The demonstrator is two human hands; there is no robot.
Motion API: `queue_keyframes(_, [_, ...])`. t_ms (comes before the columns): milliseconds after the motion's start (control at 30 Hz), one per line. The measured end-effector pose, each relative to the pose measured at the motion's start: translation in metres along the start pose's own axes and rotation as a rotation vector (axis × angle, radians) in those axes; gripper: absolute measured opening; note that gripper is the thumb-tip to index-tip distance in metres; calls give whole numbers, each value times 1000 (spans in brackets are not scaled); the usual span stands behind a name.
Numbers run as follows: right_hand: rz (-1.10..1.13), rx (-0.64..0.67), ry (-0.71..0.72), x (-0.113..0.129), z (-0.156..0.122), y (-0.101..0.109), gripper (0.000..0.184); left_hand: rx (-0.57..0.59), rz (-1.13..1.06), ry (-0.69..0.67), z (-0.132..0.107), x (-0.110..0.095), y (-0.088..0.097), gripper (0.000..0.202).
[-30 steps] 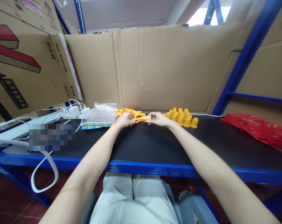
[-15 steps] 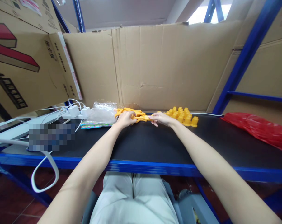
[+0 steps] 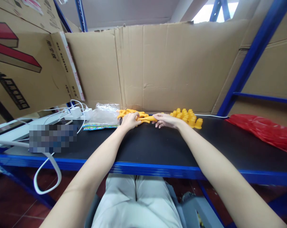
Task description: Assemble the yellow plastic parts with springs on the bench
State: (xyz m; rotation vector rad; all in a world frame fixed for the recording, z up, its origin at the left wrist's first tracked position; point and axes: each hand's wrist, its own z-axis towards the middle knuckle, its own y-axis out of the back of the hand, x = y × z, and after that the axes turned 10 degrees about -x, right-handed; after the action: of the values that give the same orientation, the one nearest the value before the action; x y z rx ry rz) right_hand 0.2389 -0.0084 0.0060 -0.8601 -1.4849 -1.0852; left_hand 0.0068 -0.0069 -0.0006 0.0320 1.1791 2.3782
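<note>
Both arms reach far across the black table top (image 3: 157,145). My left hand (image 3: 130,121) is closed on a pile of flat yellow plastic pieces (image 3: 131,112) by the cardboard back wall. My right hand (image 3: 166,120) pinches one long yellow piece (image 3: 148,118) at its right end, and the left hand holds its other end. A cluster of several small yellow cup-shaped parts (image 3: 187,116) stands upright just right of my right hand.
A clear plastic bag (image 3: 105,114) over a colourful card lies left of the pile. White chargers (image 3: 78,113) and cables trail to the left edge. A red plastic bag (image 3: 264,131) lies at the right. Cardboard sheets (image 3: 167,66) wall the back; blue shelf posts (image 3: 250,57) stand right.
Both hands shifted slightly right and lower onto the table with the long yellow piece. The right hand's fingers flattened out a little. The view drifted slightly.
</note>
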Motion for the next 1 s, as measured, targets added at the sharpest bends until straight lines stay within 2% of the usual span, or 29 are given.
queue_keyframes(100, [-62,-74,62,1,-2,5,34,7,-5,14,-1,-1,0,24])
queue_keyframes(233, [-95,-85,61,0,0,5,22,-5,-8,2,-1,-1,-1,24])
queue_keyframes(400, [-120,-81,-43,-4,6,0,47,-12,14,-4,-1,0,-3,26])
queue_keyframes(500, [-134,-90,-72,-5,7,0,55,-10,31,10,-1,-1,-3,27])
queue_keyframes(567, [-128,-95,-62,-4,5,1,50,2,36,19,-1,-1,-2,28])
queue_keyframes(667, [-106,-78,0,-2,1,4,32,15,32,16,-2,-2,-1,29])
queue_keyframes(800, [-90,-65,68,-2,-2,8,34,21,30,16,-2,-3,0,29])
queue_keyframes(900, [-107,-77,67,-2,-1,7,26,13,32,15,-2,-3,0,30])
queue_keyframes(1000, [-112,-56,56,-1,-1,5,25,1,26,16,-2,-2,-1,31])
